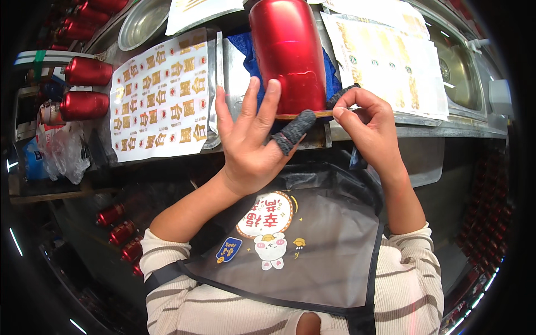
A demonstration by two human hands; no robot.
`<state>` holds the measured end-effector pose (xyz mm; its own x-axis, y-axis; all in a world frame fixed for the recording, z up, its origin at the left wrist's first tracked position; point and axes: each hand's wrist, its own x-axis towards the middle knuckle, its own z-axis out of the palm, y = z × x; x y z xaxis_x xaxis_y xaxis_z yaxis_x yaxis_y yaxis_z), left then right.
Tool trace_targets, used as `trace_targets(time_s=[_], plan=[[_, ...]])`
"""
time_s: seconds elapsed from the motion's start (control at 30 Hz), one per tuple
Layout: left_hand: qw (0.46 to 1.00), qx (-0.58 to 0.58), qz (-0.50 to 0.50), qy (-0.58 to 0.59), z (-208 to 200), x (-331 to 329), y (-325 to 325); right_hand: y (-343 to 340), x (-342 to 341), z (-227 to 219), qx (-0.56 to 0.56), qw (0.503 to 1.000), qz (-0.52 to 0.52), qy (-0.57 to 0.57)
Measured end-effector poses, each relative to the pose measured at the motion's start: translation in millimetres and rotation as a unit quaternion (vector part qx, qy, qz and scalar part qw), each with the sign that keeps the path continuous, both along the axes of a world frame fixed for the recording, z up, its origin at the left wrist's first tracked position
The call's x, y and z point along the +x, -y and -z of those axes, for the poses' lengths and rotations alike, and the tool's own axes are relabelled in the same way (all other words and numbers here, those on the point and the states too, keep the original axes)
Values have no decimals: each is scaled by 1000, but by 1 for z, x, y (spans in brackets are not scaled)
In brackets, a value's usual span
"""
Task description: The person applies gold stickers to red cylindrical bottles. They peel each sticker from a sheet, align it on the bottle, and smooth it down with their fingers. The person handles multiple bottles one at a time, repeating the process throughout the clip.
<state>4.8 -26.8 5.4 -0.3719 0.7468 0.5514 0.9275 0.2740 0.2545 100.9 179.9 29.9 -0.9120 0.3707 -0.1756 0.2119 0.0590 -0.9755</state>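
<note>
A glossy red bottle-shaped container (290, 56) lies on a blue cloth (243, 46), its near end toward me. A thin orange-brown strip (319, 114) runs along that near end. My left hand (252, 128) has its fingers spread beside the container's left side. Its thumb, in a grey knitted finger sleeve (293, 132), rests at the strip. My right hand (371, 125) pinches thumb and forefinger at the strip's right end. Another dark knitted sleeve (341, 96) shows on a right-hand finger, partly hidden behind the forefinger.
To the left lies a white sheet (162, 95) of gold and red decals on a metal tray. More decal sheets (379, 64) lie to the right, beside a metal basin (460, 72). Two red containers (84, 104) and a metal bowl (144, 25) stand at the left. A plastic bag (64, 151) hangs there.
</note>
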Motion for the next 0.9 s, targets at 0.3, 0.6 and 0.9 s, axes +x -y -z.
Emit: trace_targets(time_s=[0.3,0.6,0.9], plan=[[993,84,-59,50,7,-7,-25,1,2,5,26,999,-23,7],[987,47,-42,151,28,9,30,3,3,-5,26,1000,-4,-2],[997,17,-37,59,6,8,8,1,3,-1,-1,1000,5,2]])
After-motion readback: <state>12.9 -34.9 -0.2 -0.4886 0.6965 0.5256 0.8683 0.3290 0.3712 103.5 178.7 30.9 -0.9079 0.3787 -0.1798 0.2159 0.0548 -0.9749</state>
